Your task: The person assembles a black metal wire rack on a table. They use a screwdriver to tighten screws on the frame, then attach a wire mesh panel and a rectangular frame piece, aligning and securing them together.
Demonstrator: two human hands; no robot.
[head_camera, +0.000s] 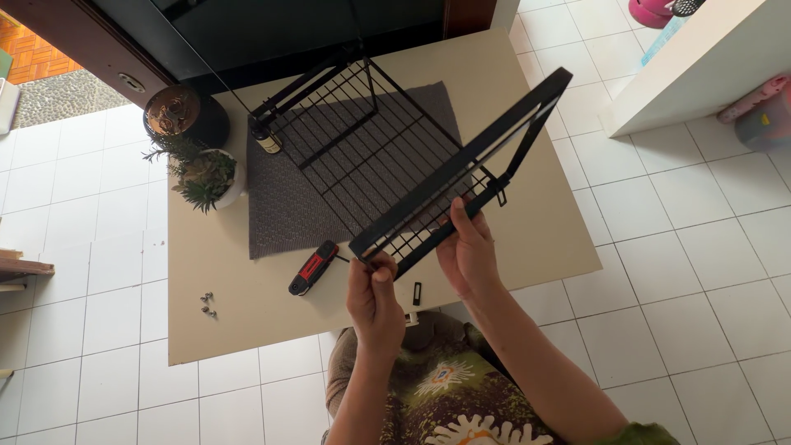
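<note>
The beige surface [239,330] sits low over white floor tiles, with a grey mat [284,206] spread across its middle, likely to cushion the metal. On the mat and tilted up toward the person is a black wire rack [362,156], its flat frame bar running from 7 o'clock up to 1 o'clock. The left hand [372,290] pinches the bar's lower end at the corner, fingers closed on it, seemingly at a joint. The right hand [470,247] grasps the rack's side edge just beside it, steadying the weight. At 9 o'clock stands a potted plant [206,177]; a red-and-black tool [313,268] lies near the left hand, and 3 small screws [208,304] rest apart at 8 o'clock, within reach.
</note>
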